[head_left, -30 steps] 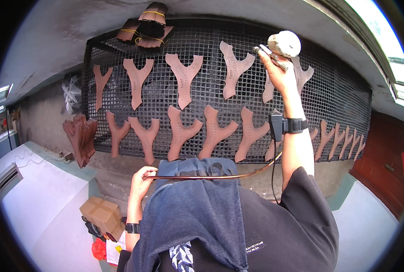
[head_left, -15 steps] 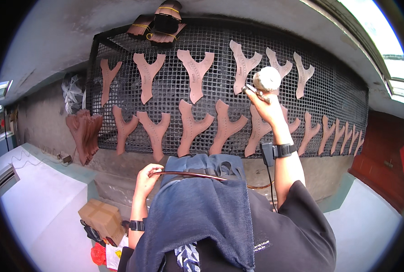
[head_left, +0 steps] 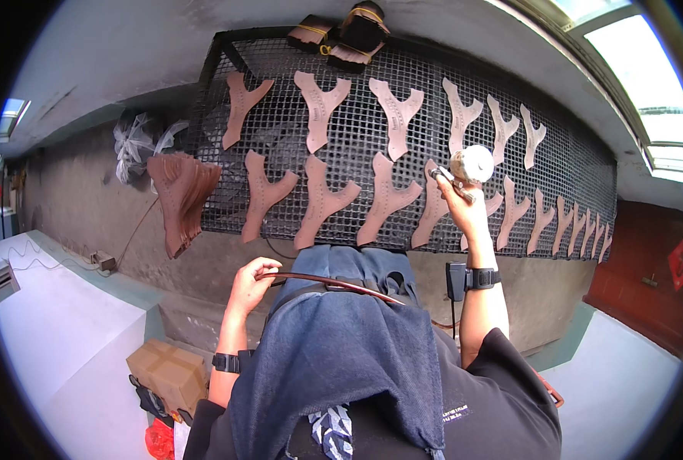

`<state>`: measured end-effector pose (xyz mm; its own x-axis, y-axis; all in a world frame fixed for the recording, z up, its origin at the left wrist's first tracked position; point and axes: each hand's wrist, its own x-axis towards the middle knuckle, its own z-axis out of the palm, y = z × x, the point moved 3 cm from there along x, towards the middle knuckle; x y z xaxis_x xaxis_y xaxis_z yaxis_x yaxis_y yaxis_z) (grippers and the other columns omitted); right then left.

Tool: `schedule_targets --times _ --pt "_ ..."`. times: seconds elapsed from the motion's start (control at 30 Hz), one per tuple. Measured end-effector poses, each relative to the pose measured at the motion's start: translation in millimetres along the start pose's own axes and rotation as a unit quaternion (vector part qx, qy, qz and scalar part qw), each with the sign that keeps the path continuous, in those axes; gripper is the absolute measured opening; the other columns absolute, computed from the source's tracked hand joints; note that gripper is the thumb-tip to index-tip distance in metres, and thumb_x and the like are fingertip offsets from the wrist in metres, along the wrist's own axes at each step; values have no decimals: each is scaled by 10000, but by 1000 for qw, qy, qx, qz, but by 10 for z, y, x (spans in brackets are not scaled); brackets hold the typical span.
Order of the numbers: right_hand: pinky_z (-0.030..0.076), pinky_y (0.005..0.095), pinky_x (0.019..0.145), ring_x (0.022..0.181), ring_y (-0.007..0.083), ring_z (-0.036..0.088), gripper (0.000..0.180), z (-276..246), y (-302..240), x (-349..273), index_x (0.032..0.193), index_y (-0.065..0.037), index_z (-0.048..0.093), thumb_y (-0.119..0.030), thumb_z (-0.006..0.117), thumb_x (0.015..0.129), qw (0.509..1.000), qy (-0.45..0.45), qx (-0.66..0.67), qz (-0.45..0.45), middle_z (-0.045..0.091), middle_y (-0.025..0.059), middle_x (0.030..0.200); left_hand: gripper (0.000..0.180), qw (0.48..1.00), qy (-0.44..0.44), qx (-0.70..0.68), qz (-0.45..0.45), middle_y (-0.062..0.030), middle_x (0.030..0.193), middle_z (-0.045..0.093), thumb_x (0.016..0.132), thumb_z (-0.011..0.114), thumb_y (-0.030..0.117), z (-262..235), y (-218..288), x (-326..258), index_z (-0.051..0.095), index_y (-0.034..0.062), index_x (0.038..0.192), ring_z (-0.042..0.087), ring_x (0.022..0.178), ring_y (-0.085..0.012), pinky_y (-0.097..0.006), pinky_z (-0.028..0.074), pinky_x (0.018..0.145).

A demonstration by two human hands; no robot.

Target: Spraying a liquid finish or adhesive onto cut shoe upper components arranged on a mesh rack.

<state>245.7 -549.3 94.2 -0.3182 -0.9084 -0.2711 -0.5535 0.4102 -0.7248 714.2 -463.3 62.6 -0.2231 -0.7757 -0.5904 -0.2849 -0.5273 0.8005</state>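
Leather strap (head_left: 334, 284) in left hand (head_left: 248, 287)

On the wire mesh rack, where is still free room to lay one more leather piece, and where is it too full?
The wire mesh rack is bare at its upper left corner, left of the first leather piece, and along the lower left edge under the piece. The right end is crowded: narrow pieces lie close together, and the right hand with a pale round tool covers the middle-right.
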Motion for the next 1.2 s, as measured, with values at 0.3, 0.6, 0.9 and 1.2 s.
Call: schedule_targets --times 0.3,0.6,0.9,1.2 --pt "508 293 724 750 128 655 314 195 -463 145 1023 -27 739 -319 736 904 999 38 9 -2 720 111 819 191 1000 1 -6 11 36 848 644 905 588 -45 -307 30 39 670 13 1068 540 749 -25 -201 436 664" --pt "511 294 662 672 131 666 352 -44 -717 1260 928 -46 737 -398 722 905 995 87 15 -52 700 84 719 119 998 47 10 -41 62 720 565 948 639 93 -110 306 181 686 34 1041 473 657 -19 -206 380 585" --pt "553 392 811 897 308 727 455 103 -785 1731 1060 -110 752 -525 660 898 992 -35 -89 -82 738 162 900 123 996 67 -15 -63 57 740 586 944 643 93 87 418 228 686 22 1035 497 675 -24 -201 399 610" --pt "548 391 751 837 327 723 456 -81 -590 1839 978 -73 751 -514 661 906 993 8 -106 -58 723 184 839 128 995 68 -21 -72 69 722 561 951 650 109 143 419 222 684 24 1041 478 658 -14 -196 380 594"
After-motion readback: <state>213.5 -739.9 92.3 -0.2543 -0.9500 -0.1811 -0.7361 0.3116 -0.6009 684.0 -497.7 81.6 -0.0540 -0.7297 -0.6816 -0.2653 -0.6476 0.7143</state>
